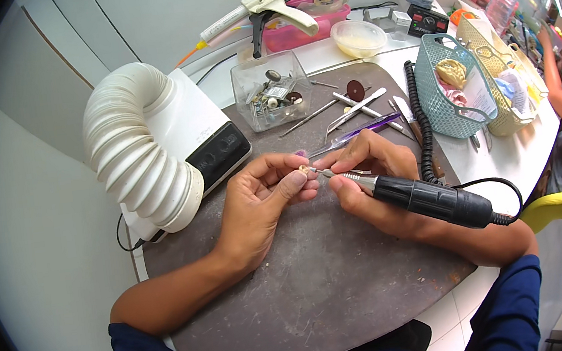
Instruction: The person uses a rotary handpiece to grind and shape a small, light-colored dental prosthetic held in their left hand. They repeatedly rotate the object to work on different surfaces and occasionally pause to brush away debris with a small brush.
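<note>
In the head view, the left hand holds a small cream-coloured rounded piece pinched between the tips of the thumb and the first fingers; the other fingers are curled loosely under it, so the hand is almost closed around this little thing. The right hand is closed like on a pen around a black rotary handpiece with a metal nose, and its thin bur touches the piece, just at the tips of the left fingers. Both hands hover low above a dark grey round work mat; I cannot tell if the wrists rest on it.

Just beyond the right fingers lie several metal hand instruments and a purple-handled tool. Further behind the left fingers stands a clear plastic box of small burs and discs, and beside the left hand, on its outer side, the white ribbed suction hose opens.

I think that for good work here the piece should be kept firmly pinched and turned little by little, the bur should press only lightly, and the right fingers should lean on the left ones for steadiness. The fingertips are very near the bur, so a slip could hurt them.
</note>
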### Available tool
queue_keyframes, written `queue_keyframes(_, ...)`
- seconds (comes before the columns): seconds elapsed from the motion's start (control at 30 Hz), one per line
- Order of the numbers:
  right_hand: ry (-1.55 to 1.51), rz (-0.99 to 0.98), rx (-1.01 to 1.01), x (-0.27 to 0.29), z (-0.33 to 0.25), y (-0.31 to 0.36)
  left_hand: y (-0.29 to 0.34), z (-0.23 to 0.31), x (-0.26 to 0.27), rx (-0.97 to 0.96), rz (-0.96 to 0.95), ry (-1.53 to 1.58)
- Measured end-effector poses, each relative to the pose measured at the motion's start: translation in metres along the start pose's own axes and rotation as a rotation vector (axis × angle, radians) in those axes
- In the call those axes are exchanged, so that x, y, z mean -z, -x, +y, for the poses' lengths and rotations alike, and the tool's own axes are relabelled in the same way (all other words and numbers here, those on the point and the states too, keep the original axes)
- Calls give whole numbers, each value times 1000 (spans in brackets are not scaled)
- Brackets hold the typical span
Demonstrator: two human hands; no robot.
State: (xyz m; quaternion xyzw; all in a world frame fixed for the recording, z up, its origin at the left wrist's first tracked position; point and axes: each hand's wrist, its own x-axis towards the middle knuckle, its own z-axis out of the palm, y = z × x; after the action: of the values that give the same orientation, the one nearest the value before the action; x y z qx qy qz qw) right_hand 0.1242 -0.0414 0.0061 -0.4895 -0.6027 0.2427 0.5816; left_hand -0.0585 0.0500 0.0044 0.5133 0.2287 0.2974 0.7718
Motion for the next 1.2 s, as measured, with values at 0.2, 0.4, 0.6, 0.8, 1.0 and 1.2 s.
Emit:
queue_keyframes(0.2, 4, 36, 88, -2, 5, 0, -1, -1, -2, -9, -6, 11)
queue_keyframes(0.4, -18, 23, 65, -3, 4, -1, -1, 0, -2, -12, -19, -12)
queue_keyframes(0.6, -17, -6, 49, -3, 6, 0, -2, -3, 1, -30, -52, -26)
queue_keyframes(0.8, 0, -16, 39, -1, 4, 0, -2, -3, 0, -33, -43, -57)
queue_keyframes(1.0, -7, -13, -7, -2, 3, -1, -2, -4, 1, -47, -33, -77)
queue_keyframes(1.2, -17, 3, 40, -2, 4, -1, -2, -4, 0, -39, -32, -60)
